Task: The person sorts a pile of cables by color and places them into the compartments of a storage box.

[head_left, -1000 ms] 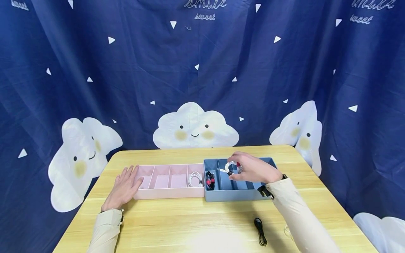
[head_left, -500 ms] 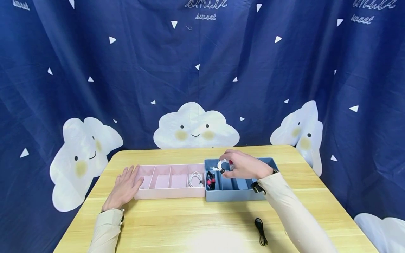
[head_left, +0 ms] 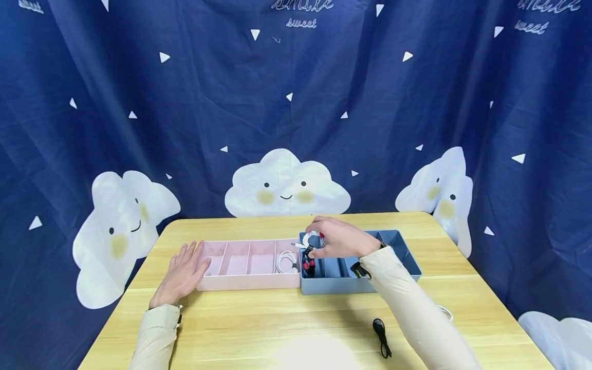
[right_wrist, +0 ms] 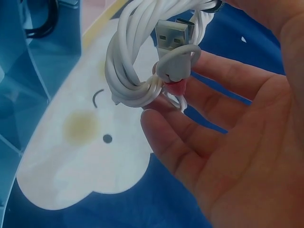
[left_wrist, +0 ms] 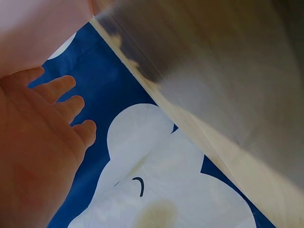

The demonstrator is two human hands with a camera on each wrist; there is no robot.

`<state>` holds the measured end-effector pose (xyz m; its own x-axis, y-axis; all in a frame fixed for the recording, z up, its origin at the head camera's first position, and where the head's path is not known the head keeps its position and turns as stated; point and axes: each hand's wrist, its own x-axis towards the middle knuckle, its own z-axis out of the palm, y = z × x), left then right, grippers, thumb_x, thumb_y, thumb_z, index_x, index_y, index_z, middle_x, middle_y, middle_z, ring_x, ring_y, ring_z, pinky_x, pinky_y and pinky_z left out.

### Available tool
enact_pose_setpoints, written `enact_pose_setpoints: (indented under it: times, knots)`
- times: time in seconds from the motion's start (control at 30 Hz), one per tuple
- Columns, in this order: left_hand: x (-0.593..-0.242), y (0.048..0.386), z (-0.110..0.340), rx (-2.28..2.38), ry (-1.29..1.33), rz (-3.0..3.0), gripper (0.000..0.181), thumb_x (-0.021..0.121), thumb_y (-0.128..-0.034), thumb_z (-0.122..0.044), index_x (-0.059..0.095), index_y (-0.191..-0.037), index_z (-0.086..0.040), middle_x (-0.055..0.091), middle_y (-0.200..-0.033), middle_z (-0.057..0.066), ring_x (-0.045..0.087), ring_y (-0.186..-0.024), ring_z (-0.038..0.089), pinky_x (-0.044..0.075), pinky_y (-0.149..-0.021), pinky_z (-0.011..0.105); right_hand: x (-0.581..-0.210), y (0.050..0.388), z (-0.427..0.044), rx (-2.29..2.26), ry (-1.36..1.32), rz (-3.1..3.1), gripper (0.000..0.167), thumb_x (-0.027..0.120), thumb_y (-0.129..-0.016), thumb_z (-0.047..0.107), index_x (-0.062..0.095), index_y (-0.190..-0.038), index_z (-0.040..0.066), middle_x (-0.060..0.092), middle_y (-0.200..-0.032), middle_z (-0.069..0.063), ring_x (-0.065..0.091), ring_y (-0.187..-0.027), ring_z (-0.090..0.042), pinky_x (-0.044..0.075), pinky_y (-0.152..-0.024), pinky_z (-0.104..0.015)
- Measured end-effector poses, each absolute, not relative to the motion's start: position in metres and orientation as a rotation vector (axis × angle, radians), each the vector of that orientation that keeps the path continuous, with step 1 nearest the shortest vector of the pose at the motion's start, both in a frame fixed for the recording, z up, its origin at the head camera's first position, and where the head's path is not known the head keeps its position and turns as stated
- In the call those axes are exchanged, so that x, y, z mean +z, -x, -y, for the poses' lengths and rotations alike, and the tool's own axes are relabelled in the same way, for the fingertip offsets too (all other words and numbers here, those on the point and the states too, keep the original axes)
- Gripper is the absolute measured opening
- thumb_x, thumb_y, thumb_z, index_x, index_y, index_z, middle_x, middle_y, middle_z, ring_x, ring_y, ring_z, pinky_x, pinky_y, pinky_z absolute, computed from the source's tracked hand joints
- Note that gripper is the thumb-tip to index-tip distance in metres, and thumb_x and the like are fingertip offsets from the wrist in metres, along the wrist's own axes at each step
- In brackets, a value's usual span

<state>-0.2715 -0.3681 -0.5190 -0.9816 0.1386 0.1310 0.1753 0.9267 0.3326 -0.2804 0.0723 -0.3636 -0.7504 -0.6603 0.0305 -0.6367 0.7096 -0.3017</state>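
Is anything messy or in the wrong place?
Maybe: a black cable and what looks like a white cable, partly hidden by the right sleeve, lie loose on the table, while other cables sit inside the pink box and blue box. Nothing looks spilled or broken.

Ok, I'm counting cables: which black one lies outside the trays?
The black cable on the wooden table, in front of the blue tray; the red-tied black cables sit inside that tray.

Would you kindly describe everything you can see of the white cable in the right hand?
The cable is white, smooth and plastic-looking, wound into a coil, with a metal USB plug, a red part beside it and a black part at the edge. The right hand holds it over the left end of the blue box.
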Motion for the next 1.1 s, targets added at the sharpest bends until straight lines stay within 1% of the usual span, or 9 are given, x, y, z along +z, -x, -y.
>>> enact_pose_setpoints:
  times: [0.13,0.3,0.37,0.47,0.67,0.8,1.0,1.1]
  knots:
    - [-0.519,0.272,0.368,-0.528,0.245,2.982,0.074,0.031,-0.1106,-0.05,0.021,-0.163,0.002,0.02,-0.167,0.035,0.013,-0.155,0.058,0.014,-0.119,0.077,-0.366,0.283,-0.062,-0.459,1.097,-2.812,0.054,0.081,-0.089,0.036,0.067,-0.134,0.009,0.065,-0.127,-0.003,0.061,-0.089,-0.014,0.056,-0.086,-0.032]
    - [-0.519,0.271,0.368,-0.533,0.248,2.985,0.075,0.031,-0.1106,-0.05,0.021,-0.163,0.002,0.019,-0.167,0.035,0.013,-0.155,0.058,0.013,-0.12,0.077,-0.369,0.287,-0.051,-0.429,1.106,-2.797,0.058,0.082,-0.089,0.039,0.066,-0.136,0.008,0.065,-0.132,-0.005,0.065,-0.101,-0.019,0.057,-0.094,-0.034]
    - [-0.519,0.271,0.368,-0.533,0.244,2.987,0.074,0.031,-0.1106,-0.05,0.021,-0.163,0.001,0.019,-0.167,0.035,0.012,-0.155,0.058,0.012,-0.12,0.077,-0.371,0.289,-0.046,-0.431,1.108,-2.786,0.06,0.082,-0.089,0.039,0.065,-0.137,0.007,0.064,-0.134,-0.007,0.066,-0.107,-0.022,0.057,-0.096,-0.035]
    - [-0.518,0.27,0.368,-0.528,0.243,2.985,0.074,0.032,-0.1107,-0.05,0.021,-0.163,0.001,0.019,-0.167,0.035,0.012,-0.155,0.058,0.012,-0.12,0.077,-0.372,0.29,-0.04,-0.436,1.119,-2.767,0.061,0.082,-0.089,0.037,0.064,-0.138,0.006,0.064,-0.135,-0.008,0.066,-0.11,-0.024,0.056,-0.096,-0.036]
    - [-0.517,0.268,0.367,-0.53,0.254,2.966,0.072,0.034,-0.1108,-0.048,0.024,-0.162,0.002,0.022,-0.166,0.035,0.014,-0.154,0.058,0.014,-0.12,0.077,-0.372,0.293,-0.03,-0.414,1.151,-2.748,0.06,0.08,-0.09,0.036,0.063,-0.14,0.007,0.063,-0.138,-0.008,0.063,-0.117,-0.022,0.056,-0.101,-0.038]
    - [-0.516,0.269,0.367,-0.535,0.255,2.966,0.073,0.033,-0.1107,-0.049,0.023,-0.162,0.002,0.022,-0.166,0.035,0.014,-0.154,0.058,0.014,-0.12,0.077,-0.375,0.295,-0.025,-0.4,1.162,-2.75,0.06,0.081,-0.09,0.035,0.063,-0.14,0.006,0.063,-0.139,-0.008,0.063,-0.116,-0.019,0.056,-0.102,-0.037]
    - [-0.516,0.27,0.368,-0.533,0.249,2.975,0.074,0.032,-0.1108,-0.05,0.022,-0.163,0.001,0.021,-0.167,0.035,0.013,-0.155,0.057,0.014,-0.12,0.077,-0.378,0.298,-0.015,-0.387,1.152,-2.749,0.06,0.08,-0.091,0.036,0.062,-0.14,0.007,0.063,-0.139,-0.008,0.064,-0.11,-0.018,0.056,-0.101,-0.036]
    - [-0.517,0.27,0.368,-0.54,0.246,2.977,0.074,0.031,-0.1108,-0.05,0.021,-0.163,0.001,0.019,-0.167,0.034,0.012,-0.155,0.057,0.012,-0.12,0.077,-0.38,0.3,-0.01,-0.367,1.137,-2.749,0.06,0.079,-0.091,0.036,0.062,-0.141,0.008,0.063,-0.14,-0.007,0.066,-0.112,-0.02,0.056,-0.102,-0.036]
